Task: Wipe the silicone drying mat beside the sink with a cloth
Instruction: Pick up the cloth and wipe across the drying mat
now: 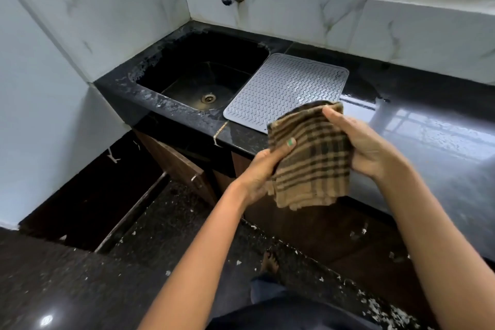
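Both hands gripped the brown checked cloth (312, 155): the left hand (263, 171) pinched its lower left edge, the right hand (367, 146) clasped its right side, holding it folded above the counter's front edge. The grey silicone drying mat (284, 88) lay beyond, just right of the black sink (203, 72), apparently unwiped. Next, the cloth needed lowering flat onto the mat.

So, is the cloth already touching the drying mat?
No, both hands, left and right, hold the checked cloth up in front of the mat.
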`<action>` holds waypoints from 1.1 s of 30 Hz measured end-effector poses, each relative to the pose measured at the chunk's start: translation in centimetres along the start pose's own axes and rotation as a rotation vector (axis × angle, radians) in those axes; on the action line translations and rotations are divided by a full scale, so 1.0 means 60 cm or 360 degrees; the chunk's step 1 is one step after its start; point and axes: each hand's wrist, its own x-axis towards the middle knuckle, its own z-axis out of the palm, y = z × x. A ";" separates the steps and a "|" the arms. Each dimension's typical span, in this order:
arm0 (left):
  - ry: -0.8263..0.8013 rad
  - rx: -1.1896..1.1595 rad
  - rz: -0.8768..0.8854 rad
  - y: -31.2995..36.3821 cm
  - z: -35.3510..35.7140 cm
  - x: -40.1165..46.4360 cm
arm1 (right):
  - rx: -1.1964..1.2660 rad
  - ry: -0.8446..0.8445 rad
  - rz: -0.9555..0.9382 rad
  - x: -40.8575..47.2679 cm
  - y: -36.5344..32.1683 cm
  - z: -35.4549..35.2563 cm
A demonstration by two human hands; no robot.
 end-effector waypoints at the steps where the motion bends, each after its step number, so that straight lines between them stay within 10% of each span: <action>1: 0.0060 -0.0079 -0.0023 0.004 0.000 0.005 | 0.0112 -0.0005 0.0066 0.005 0.010 -0.001; 15: 0.0845 0.0364 -0.0023 0.026 -0.039 0.019 | -0.0746 0.0223 0.0359 0.025 0.044 -0.008; 21: 0.0775 0.0859 0.0177 0.055 -0.041 -0.012 | -0.0788 0.0327 -0.0057 0.021 0.035 0.007; 28: 0.0414 0.1864 -0.0233 0.073 -0.004 -0.048 | -0.0597 0.0001 -0.0342 -0.001 0.009 0.034; 33: 0.0012 0.1308 0.0014 0.071 0.037 -0.057 | -0.0443 -0.0074 -0.0345 -0.015 -0.001 0.046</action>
